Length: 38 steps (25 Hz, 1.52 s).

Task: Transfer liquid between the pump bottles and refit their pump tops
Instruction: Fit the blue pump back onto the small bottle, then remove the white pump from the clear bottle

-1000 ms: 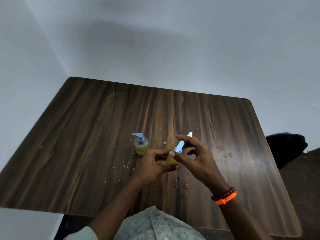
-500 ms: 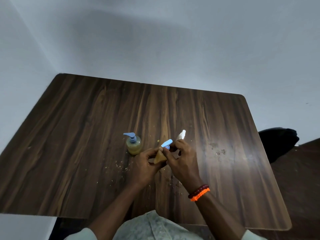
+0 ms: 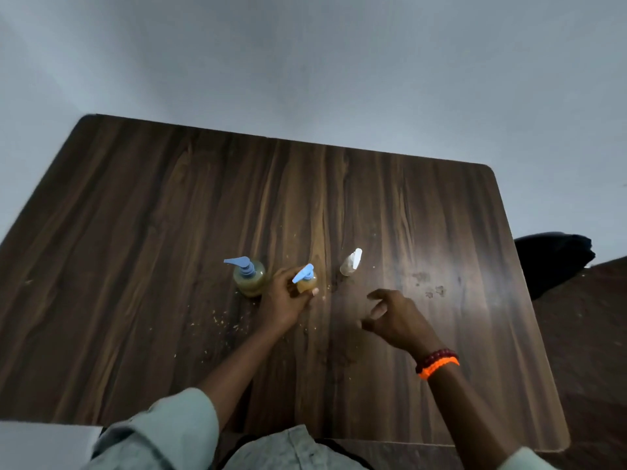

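Mid-frame, the left hand [image 3: 283, 305] grips the small amber bottle [image 3: 307, 284], blue pump top [image 3: 303, 273] fitted, standing on the table [image 3: 135, 232]; the right hand [image 3: 395, 318] hovers loose and empty. Best steady the bottle upright before letting go.

On your table [image 3: 135, 232] three bottles stand in a row: the large pump bottle [image 3: 249, 278] at nine o'clock of the small pump bottle [image 3: 306, 282], the spray bottle [image 3: 351, 263], seemingly tilted, toward two o'clock.
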{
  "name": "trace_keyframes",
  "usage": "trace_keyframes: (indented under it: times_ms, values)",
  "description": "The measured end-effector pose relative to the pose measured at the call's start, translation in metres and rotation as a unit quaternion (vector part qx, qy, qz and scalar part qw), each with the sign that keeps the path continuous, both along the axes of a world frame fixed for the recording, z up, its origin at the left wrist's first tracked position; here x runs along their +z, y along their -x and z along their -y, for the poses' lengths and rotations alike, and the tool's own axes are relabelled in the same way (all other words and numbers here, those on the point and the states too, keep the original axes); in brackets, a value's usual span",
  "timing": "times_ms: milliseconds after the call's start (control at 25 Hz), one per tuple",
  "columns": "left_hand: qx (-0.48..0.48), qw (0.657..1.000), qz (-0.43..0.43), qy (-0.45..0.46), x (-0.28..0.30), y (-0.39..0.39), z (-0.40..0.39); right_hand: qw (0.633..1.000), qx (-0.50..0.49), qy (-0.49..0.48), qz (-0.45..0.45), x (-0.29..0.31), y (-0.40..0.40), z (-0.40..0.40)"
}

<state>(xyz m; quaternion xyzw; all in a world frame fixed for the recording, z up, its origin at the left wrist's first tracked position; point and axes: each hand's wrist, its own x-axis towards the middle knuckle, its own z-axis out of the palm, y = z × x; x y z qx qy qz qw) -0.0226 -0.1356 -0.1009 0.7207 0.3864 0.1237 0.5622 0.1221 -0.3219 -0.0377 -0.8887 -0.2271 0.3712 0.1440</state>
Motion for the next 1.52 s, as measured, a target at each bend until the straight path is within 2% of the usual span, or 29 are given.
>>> trace_keyframes:
  times_ms: [160,240,560,720,840,960,1080,1240,1320,1440,1520]
  values:
    - [-0.008,0.998,-0.022,-0.053,-0.017,-0.027,-0.002,0.991,-0.091,-0.069,0.066,-0.023,-0.030,-0.017]
    - [0.013,0.998,-0.016,-0.059,-0.024,-0.035,-0.006,0.986,-0.106,-0.111,0.067,-0.033,-0.038,-0.031]
    - [0.052,0.996,-0.074,0.011,-0.025,-0.039,0.001,0.969,-0.115,-0.209,0.062,-0.061,-0.033,-0.066]
    - [0.056,0.991,-0.112,0.044,-0.006,-0.016,0.028,0.970,-0.080,-0.228,0.001,-0.047,-0.022,-0.048]
    - [0.041,0.996,-0.013,0.077,0.019,0.006,0.040,0.947,-0.066,-0.296,-0.111,-0.024,0.007,-0.024]
    - [0.008,0.984,0.102,0.144,0.050,0.026,0.047,0.913,-0.068,-0.334,-0.223,-0.001,0.039,-0.004]
    - [-0.018,0.968,0.148,0.200,0.062,0.044,0.052,0.899,-0.029,-0.346,-0.269,0.010,0.063,0.003]
    - [-0.062,0.954,0.170,0.240,0.073,0.061,0.055,0.867,-0.027,-0.354,-0.349,0.012,0.078,0.007]
    - [-0.057,0.951,0.185,0.240,0.078,0.063,0.055,0.871,-0.053,-0.370,-0.319,0.013,0.088,0.005]
    - [-0.013,0.965,0.185,0.184,0.077,0.061,0.052,0.902,-0.089,-0.388,-0.166,0.015,0.108,-0.005]
    - [0.033,0.975,0.165,0.144,0.080,0.060,0.052,0.912,-0.095,-0.387,-0.097,0.013,0.119,-0.012]
